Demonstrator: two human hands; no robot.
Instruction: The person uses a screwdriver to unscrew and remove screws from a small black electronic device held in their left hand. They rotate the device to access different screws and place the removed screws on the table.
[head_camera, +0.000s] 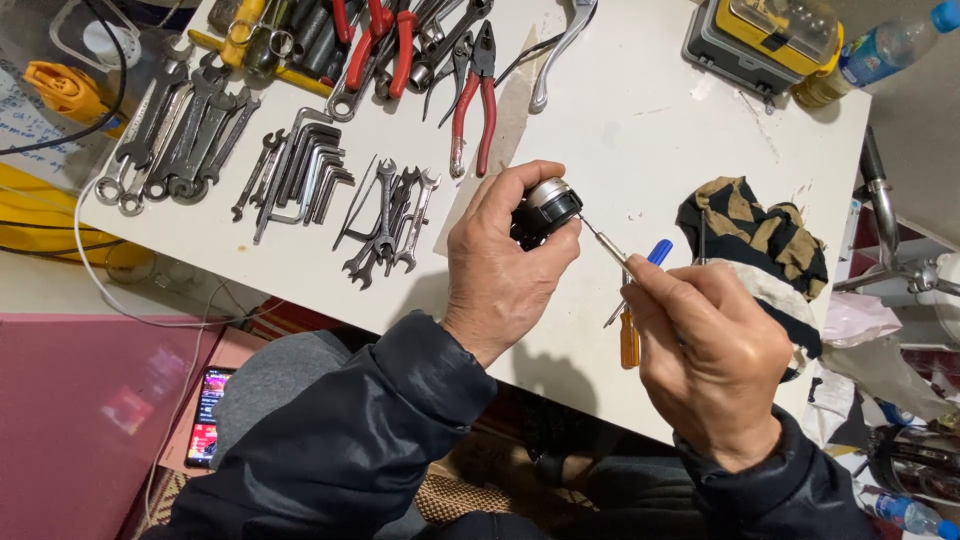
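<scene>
White table (640, 130) with wrenches (185, 135), pliers (474, 95), rag (755, 235)

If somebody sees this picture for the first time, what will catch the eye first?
In the centre, the left hand grips a small black and silver cylindrical part, and the right hand points a thin screwdriver at it. Behind them, on the white table, lie rows of wrenches, hex keys and red-handled pliers; a striped cloth lies at the right.

I sit at a white, scuffed worktable (640, 130) in even, soft light. A pink flat surface (90, 410) lies low on my left, with a chrome metal frame (885, 215) beyond the table's right edge.
</scene>
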